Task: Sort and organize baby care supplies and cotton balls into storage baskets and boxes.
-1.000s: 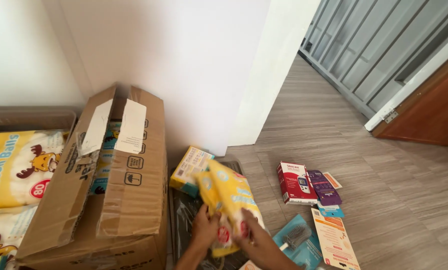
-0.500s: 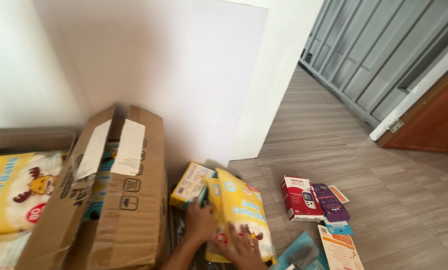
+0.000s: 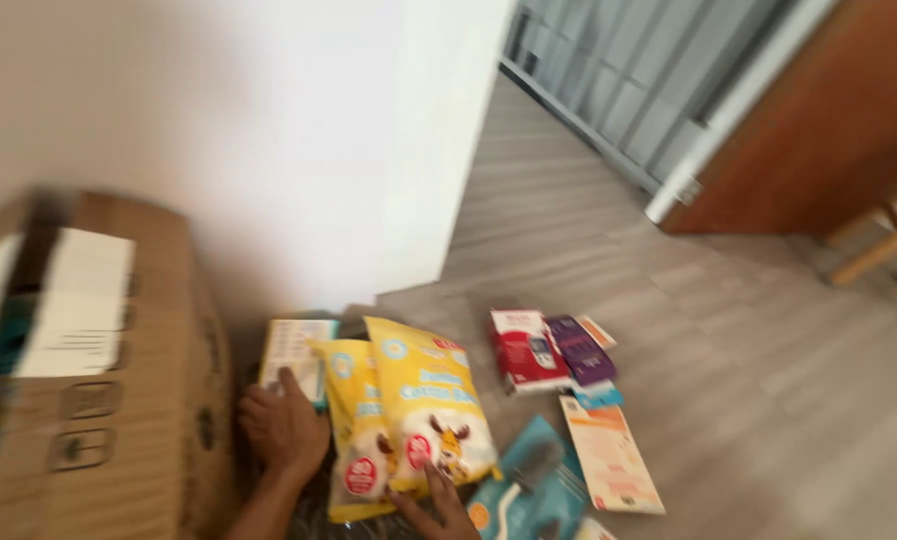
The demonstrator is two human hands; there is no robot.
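- Yellow packs [image 3: 429, 410] now lie flat on the floor, at 3 o'clock of the cardboard box [image 3: 99, 400]; earlier one was lifted
- Left hand [image 3: 284, 425] open, palm down beside them
- Right hand [image 3: 439, 505] fingers spread on front pack's bottom edge
- Red box [image 3: 524, 350] at 2 o'clock, apart

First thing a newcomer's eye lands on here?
Two bright yellow bags low in the middle of the floor, with the left hand resting beside them and the right hand at their lower edge. A big cardboard box fills the left side, and a red box and a purple box lie to the right on the grey floor.
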